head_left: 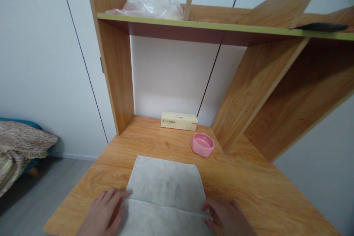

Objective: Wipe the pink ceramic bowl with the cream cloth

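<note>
A pale grey cloth (168, 180) lies spread on the wooden desk, with a raised crease running across it from side to side. My left hand (103, 212) rests at the cloth's left edge, its fingertips touching the cloth near the crease and its thumb apart from the index finger. At the opposite edge, my right hand (225, 215) touches the cloth with thumb and forefinger apart. The cloth's near end runs out of the bottom of the view.
Behind the cloth stand a pink angular ashtray (202, 145) and a long cream box (179, 121). Wooden side panels (117, 81) carry a shelf (207, 25) over the desk (166, 143). A clear plastic bag (155, 7) lies on the shelf. A patterned blanket (24, 143) covers a seat at left.
</note>
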Tool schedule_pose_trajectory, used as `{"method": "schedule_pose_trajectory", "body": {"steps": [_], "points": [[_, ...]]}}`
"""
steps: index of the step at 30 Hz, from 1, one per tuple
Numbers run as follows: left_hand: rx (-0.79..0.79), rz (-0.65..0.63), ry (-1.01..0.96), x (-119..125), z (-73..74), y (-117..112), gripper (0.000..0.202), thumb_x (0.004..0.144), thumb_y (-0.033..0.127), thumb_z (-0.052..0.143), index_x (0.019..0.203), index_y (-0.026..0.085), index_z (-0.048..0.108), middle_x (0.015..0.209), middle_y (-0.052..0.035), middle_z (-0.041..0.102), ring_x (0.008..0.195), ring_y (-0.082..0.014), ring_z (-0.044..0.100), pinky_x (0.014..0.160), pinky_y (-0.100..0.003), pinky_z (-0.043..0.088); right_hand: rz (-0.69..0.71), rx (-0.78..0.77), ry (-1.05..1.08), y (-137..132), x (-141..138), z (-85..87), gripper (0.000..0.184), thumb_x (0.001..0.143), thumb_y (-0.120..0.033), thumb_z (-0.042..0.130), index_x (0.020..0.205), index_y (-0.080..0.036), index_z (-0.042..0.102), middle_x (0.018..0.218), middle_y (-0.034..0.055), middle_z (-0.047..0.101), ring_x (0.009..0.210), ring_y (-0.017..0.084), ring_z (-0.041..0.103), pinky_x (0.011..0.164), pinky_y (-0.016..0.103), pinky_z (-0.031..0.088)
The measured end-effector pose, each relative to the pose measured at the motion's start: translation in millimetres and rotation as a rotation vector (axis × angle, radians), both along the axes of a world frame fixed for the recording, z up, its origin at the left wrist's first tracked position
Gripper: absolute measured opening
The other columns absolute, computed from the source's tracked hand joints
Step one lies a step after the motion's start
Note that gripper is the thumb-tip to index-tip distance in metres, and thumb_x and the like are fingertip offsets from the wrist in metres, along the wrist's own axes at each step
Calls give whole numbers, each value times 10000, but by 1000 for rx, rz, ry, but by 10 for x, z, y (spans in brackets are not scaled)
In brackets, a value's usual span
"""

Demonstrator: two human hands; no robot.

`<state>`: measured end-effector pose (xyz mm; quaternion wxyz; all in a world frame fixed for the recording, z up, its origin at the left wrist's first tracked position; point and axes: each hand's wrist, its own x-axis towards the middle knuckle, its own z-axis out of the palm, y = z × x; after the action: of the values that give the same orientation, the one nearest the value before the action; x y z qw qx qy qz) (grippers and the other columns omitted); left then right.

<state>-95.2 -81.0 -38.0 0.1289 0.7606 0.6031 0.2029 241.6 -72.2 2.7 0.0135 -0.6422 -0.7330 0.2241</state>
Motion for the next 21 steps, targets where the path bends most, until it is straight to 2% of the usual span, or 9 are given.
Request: {"method": "schedule_pose_trajectory", "body": {"steps": [3, 7, 11, 16, 21], "points": [[-6, 20, 8, 40, -35, 67, 219, 758, 350, 471, 900, 267, 616, 882, -43, 626, 822, -207, 565, 723, -329, 458, -31, -3, -46, 35, -80, -19, 233, 605, -127, 499, 790, -221, 607, 862, 32, 658, 856, 221, 554, 782, 336, 317], [-2, 38, 9, 102, -64, 89, 136, 734, 329, 511, 759, 236, 607, 801, -36, 610, 752, -195, 548, 683, -312, 449, -40, 0, -64, 30, -85, -48, 187, 607, -118, 497, 725, -213, 607, 847, 33, 650, 862, 226, 544, 789, 347, 305], [16, 45, -12, 99, -27, 88, 155, 754, 345, 488, 712, 227, 581, 747, -24, 595, 705, -183, 532, 648, -296, 438, -32, 20, -33, 46, -46, -23, 156, 633, -150, 493, 725, -220, 598, 806, 20, 642, 834, 215, 546, 767, 334, 317], [88, 87, -17, 88, 30, 138, 171, 759, 364, 478, 723, 228, 576, 760, -23, 595, 702, -188, 534, 647, -307, 438, -102, 109, 8, 134, -49, -60, 127, 675, -171, 477, 719, -220, 585, 783, 11, 645, 820, 205, 561, 774, 335, 330], [143, 150, -41, 105, -12, 161, 251, 738, 390, 496, 899, 216, 578, 864, -50, 615, 758, -212, 552, 696, -346, 450, -86, 199, 38, 118, 6, -118, 263, 690, -178, 472, 916, -262, 580, 977, 25, 637, 955, 224, 546, 823, 342, 322]]}}
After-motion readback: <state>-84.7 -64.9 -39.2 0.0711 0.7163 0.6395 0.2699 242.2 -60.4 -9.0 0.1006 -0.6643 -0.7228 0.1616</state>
